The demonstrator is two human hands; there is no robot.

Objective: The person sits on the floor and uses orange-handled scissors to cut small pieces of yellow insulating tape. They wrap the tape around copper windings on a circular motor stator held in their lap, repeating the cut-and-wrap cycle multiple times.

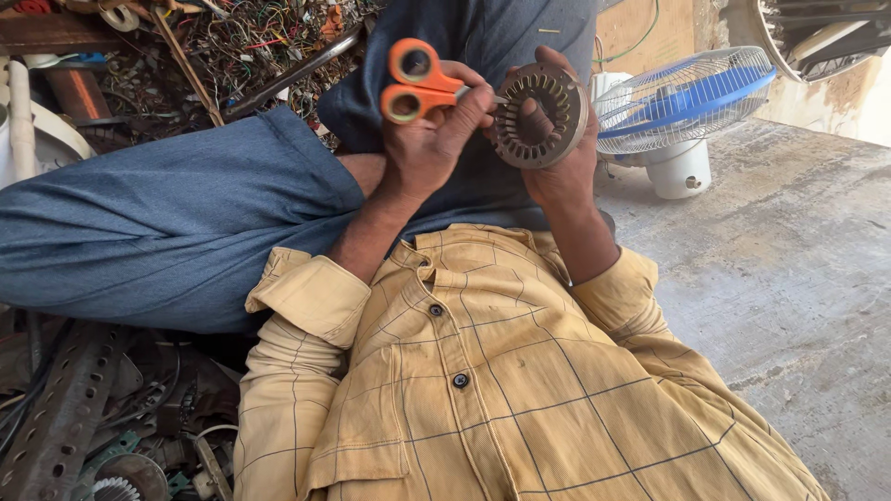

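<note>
My left hand point(434, 139) grips a pair of orange-handled scissors point(416, 80), with the handles pointing up and to the left and the tip against the ring. My right hand point(560, 165) holds a round, dark metal motor stator ring point(540, 114) with slotted teeth around its inner hole; fingers pass through its middle. Both hands are raised above my crossed legs in blue trousers point(176, 223). Yellow checked shirt sleeves point(311, 297) are rolled back at my forearms.
A table fan with a white grille and blue blades point(682, 97) lies tilted on the concrete floor point(798, 278) at the right. A heap of tangled wires and scrap point(232, 46) fills the top left. Perforated metal strips and gear parts point(65, 417) lie at the lower left.
</note>
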